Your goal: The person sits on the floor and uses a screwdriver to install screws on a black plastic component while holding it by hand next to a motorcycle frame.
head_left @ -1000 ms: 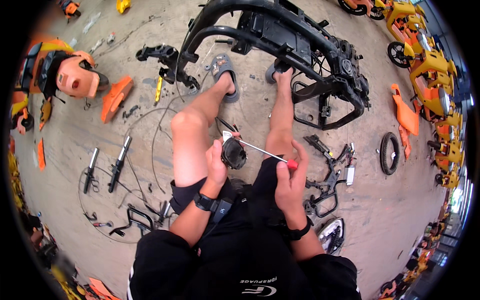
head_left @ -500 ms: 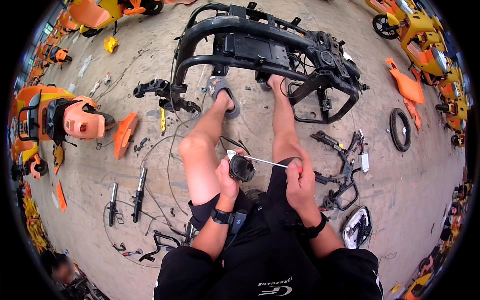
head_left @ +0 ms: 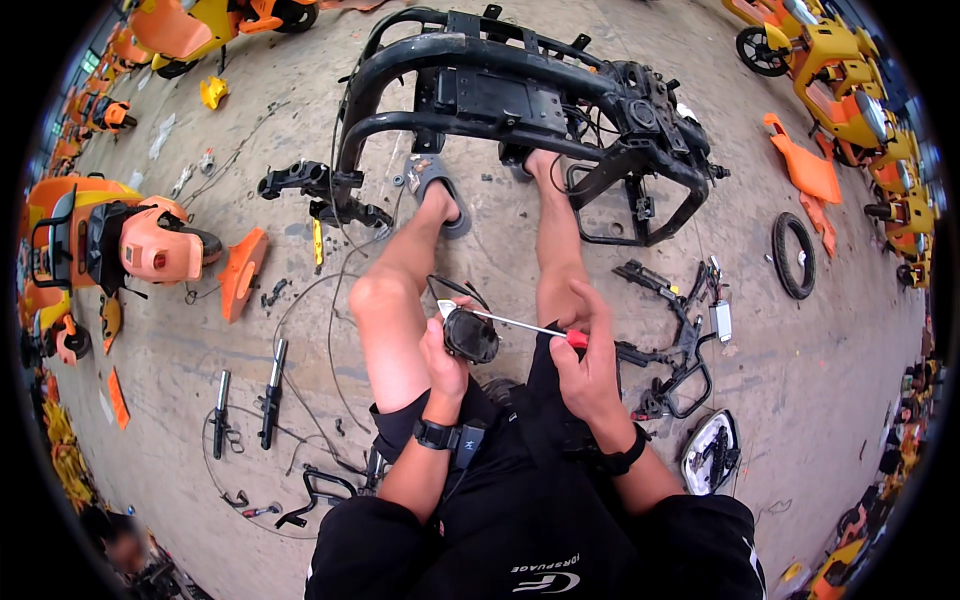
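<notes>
My left hand [head_left: 447,368] is wrapped round a black, rounded, cup-like part [head_left: 469,336] with a white edge, held above my lap. It looks like a small lamp housing, though I cannot be sure. Dark wires [head_left: 465,288] stick out from its far side. A screwdriver with a long metal shaft and a red handle [head_left: 577,339] lies across to it from the right. My right hand [head_left: 592,370] pinches that handle between thumb and fingers, index finger raised. The shaft's tip reaches the part's upper rim; whether it sits in a screw is too small to tell.
Before me stands a black scooter frame [head_left: 505,95], my feet beneath it. Two fork tubes [head_left: 272,393] and cables lie left. Right are black brackets [head_left: 690,372], a tire [head_left: 795,256] and a white-rimmed shell [head_left: 711,452]. Orange-yellow scooters [head_left: 160,238] line both sides.
The fingers of my right hand have shifted on the screwdriver, so more of the red handle shows. My left hand keeps its hold on the black part. The whole view has slid slightly.
</notes>
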A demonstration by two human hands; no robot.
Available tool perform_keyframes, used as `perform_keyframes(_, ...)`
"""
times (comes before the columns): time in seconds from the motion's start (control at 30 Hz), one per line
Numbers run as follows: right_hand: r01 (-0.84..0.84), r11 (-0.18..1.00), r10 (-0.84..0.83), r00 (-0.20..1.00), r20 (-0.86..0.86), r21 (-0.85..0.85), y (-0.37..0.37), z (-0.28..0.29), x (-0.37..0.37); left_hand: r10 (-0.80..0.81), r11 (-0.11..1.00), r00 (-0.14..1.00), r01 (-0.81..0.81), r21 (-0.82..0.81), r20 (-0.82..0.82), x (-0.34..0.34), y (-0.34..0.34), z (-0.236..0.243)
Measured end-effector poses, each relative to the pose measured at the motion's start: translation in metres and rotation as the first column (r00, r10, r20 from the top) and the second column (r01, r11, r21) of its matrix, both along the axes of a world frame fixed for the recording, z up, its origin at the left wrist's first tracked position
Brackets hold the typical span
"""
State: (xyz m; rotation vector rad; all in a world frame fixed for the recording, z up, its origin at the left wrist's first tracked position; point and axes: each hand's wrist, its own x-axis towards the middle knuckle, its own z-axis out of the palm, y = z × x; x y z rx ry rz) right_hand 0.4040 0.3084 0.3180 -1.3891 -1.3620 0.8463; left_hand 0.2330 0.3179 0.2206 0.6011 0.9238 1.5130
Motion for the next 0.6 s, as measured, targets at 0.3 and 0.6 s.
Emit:
perform_keyframes(0.3, 0.032, 0.997, -0.035, 0.999, 0.034, 0.070, 0.002, -0.013, -0.001, -0.018, 1.000, 0.999, 0.019, 0.005, -0.032, -0.001, -0.001, -0.003)
perform_keyframes(0.6, 0.059, 0.992, -0.057, 0.998, 0.018, -0.112, 0.002, -0.009, 0.001, -0.034, 0.999, 0.999, 0.033, -0.008, -0.027, -0.001, 0.000, -0.006)
